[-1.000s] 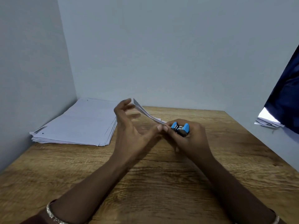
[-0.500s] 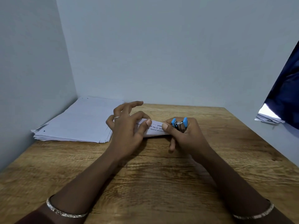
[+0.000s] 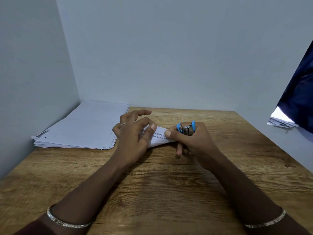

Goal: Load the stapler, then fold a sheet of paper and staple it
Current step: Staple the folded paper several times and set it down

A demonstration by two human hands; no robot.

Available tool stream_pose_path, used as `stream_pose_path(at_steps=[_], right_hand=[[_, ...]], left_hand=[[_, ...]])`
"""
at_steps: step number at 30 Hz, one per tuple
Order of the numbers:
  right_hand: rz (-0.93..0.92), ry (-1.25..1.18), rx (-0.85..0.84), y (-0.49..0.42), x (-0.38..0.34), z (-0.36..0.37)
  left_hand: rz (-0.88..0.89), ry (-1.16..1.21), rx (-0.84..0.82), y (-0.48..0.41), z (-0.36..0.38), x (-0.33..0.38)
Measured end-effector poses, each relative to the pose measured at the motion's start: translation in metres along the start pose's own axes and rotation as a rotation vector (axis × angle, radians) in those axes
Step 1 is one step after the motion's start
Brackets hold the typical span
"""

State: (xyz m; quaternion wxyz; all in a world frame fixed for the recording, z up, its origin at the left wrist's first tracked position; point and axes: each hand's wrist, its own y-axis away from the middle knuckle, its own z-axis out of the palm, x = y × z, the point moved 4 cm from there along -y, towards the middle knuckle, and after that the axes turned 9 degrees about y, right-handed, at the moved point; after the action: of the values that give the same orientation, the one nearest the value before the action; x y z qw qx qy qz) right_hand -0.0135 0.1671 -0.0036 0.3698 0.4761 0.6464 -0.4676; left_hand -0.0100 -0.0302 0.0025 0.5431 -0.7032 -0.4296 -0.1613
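A small folded sheet of paper (image 3: 160,137) with printed text lies between my two hands just above the wooden table (image 3: 157,187). My left hand (image 3: 133,133) pinches its left end with thumb and forefinger, the other fingers spread. My right hand (image 3: 191,141) grips a small blue stapler (image 3: 186,128) in the palm, its metal part showing at the top. That hand's thumb presses on the paper's right end. The paper's far edge is hidden behind my fingers.
A thick stack of white sheets (image 3: 84,128) lies at the table's back left corner against the walls. At the right, beyond the table edge, a second pile of papers (image 3: 281,121) sits under dark blue cloth (image 3: 299,97).
A second ago the paper stood tilted up between my hands. It has since been brought down flat, printed side up, and my left thumb and forefinger have closed on its left end.
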Motion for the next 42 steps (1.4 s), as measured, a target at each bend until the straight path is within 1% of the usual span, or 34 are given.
stream_pose_path(at_steps=[2,4,10,12,13,15,17,19,20,23,25,27,28,30,32,34,35,38,40,42], right_hand=[[-0.059,0.089,0.022,0.002,-0.002,0.0],[-0.097,0.139,0.032,0.003,-0.005,0.0],[-0.144,0.2,-0.042,0.007,-0.012,0.003],[-0.163,0.244,-0.019,0.014,-0.014,0.001],[-0.181,0.281,0.026,0.017,-0.015,0.0],[-0.237,0.361,0.188,0.024,-0.021,-0.004],[-0.259,0.382,0.341,0.028,-0.027,-0.011],[-0.193,0.346,0.428,0.031,-0.031,-0.02],[-0.105,0.312,0.446,0.033,-0.03,-0.025],[0.237,0.136,0.37,0.036,-0.02,-0.045],[0.389,0.023,0.312,0.042,-0.014,-0.061],[0.478,-0.064,0.256,0.057,-0.008,-0.074],[0.494,-0.099,0.235,0.064,-0.006,-0.078],[0.46,-0.055,0.241,0.078,-0.003,-0.087],[0.408,0.112,0.313,0.088,-0.004,-0.095],[0.338,0.408,0.414,0.093,-0.007,-0.101],[0.3,0.515,0.458,0.093,-0.007,-0.101],[0.281,0.671,0.519,0.086,-0.002,-0.097],[0.265,0.754,0.474,0.075,0.003,-0.094],[0.199,0.758,0.383,0.06,0.005,-0.088]], left_hand=[[0.029,-0.026,-0.005,-0.001,-0.001,0.002],[0.094,-0.082,-0.007,-0.002,-0.003,0.006],[0.25,-0.249,-0.013,0.006,-0.011,0.02],[0.29,-0.331,-0.004,0.011,-0.013,0.027],[0.311,-0.378,0.009,0.014,-0.015,0.03],[0.355,-0.476,0.053,0.021,-0.02,0.035],[0.391,-0.545,0.112,0.028,-0.025,0.042],[0.438,-0.626,0.153,0.035,-0.028,0.047],[0.465,-0.681,0.155,0.038,-0.028,0.049],[0.54,-0.853,0.122,0.049,-0.023,0.051],[0.576,-0.96,0.021,0.058,-0.015,0.052],[0.571,-1.031,-0.111,0.063,-0.007,0.054],[0.546,-1.043,-0.164,0.062,-0.005,0.055],[0.496,-1.051,-0.248,0.061,0.0,0.057],[0.447,-1.072,-0.32,0.06,0.008,0.058],[0.385,-1.068,-0.396,0.061,0.019,0.056],[0.357,-1.063,-0.419,0.06,0.026,0.053],[0.268,-1.066,-0.417,0.053,0.039,0.05],[0.239,-1.056,-0.384,0.05,0.045,0.047],[0.209,-1.028,-0.357,0.048,0.048,0.042]])
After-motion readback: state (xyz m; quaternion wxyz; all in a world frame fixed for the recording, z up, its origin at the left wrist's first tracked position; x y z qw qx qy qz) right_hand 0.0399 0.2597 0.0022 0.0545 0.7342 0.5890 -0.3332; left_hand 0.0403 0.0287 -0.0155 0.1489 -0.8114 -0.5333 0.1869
